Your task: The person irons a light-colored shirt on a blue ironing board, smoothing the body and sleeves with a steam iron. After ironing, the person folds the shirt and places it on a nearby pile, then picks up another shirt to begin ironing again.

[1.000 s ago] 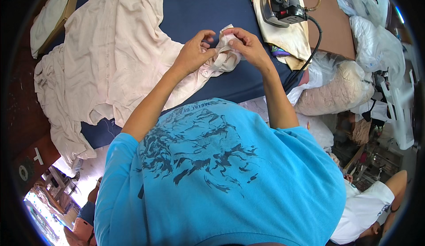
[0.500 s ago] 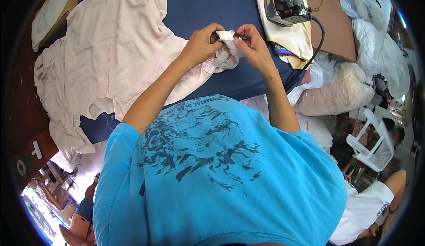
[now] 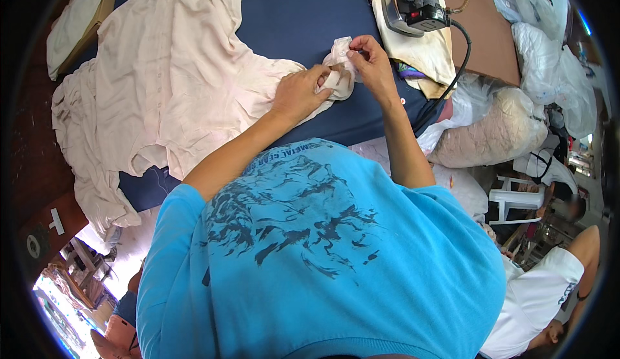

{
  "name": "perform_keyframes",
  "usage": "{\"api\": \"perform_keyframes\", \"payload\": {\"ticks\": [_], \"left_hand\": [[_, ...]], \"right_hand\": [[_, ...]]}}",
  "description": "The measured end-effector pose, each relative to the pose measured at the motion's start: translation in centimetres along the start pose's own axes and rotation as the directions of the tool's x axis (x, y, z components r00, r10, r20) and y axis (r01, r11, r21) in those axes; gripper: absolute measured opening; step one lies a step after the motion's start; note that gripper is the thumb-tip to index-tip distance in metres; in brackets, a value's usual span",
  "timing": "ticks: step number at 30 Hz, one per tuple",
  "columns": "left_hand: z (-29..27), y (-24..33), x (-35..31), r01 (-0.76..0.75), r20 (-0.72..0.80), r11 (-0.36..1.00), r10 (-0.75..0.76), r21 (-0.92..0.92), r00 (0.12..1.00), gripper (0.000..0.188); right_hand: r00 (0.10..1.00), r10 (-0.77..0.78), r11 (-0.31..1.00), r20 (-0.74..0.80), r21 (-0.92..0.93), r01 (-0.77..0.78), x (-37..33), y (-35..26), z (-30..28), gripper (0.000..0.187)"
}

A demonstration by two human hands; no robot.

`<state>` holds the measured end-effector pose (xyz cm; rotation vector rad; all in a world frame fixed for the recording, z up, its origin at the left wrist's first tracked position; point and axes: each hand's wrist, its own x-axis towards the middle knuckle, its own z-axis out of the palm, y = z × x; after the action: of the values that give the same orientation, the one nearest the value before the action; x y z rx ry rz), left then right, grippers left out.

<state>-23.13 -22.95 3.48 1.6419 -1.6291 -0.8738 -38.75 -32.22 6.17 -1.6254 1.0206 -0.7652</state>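
Observation:
A pale pink shirt (image 3: pixel 194 68) lies spread over a dark blue padded board (image 3: pixel 290 10). One sleeve reaches right, and its bunched cuff end (image 3: pixel 341 82) is between my hands. My left hand (image 3: pixel 301 93) grips the sleeve near the cuff, fingers closed on the cloth. With thumb and fingers pinched together, my right hand (image 3: pixel 371 65) holds the cuff's upper edge. A small pale round button-like piece (image 3: pixel 403 101) shows right of the cuff, below my right hand.
A steam iron (image 3: pixel 413 10) with a black cable (image 3: pixel 466 52) rests on a cream cloth (image 3: pixel 426 55) at the upper right. Plastic bags (image 3: pixel 549 55) and a stuffed sack (image 3: pixel 484 133) lie beyond. A white stool (image 3: pixel 516 204) and a person in a white shirt (image 3: pixel 536 301) are at the lower right.
My left hand has moved down from the cuff's edge onto the sleeve. The cuff now stands up at my right hand. At the right, the stool and the person have shifted.

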Motion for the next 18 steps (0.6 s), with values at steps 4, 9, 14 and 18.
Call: {"api": "perform_keyframes", "payload": {"ticks": [4,9,14,18], "left_hand": [[0.8,0.7,0.4,0.103,-0.069,0.979,-0.116,-0.175,0.991,0.047],[0.5,-0.3,0.7,0.030,-0.077,0.984,-0.044,-0.176,0.996,0.039],[0.5,0.4,-0.3,-0.063,-0.117,0.978,0.040,-0.199,0.992,0.041],[0.1,0.1,-0.1,-0.123,-0.024,0.954,0.121,-0.274,0.992,0.043]], "right_hand": [[0.983,0.053,0.978,0.173,0.191,-0.086,-1.3,-1.7,0.7,0.011],[0.984,0.152,0.986,0.089,0.055,-0.157,-1.9,-0.1,0.6,0.014],[0.904,0.414,0.876,0.109,-0.319,-0.363,-1.7,0.1,0.5,0.026],[0.955,0.281,0.943,0.099,-0.213,-0.255,-1.6,2.0,0.9,0.026]]}}
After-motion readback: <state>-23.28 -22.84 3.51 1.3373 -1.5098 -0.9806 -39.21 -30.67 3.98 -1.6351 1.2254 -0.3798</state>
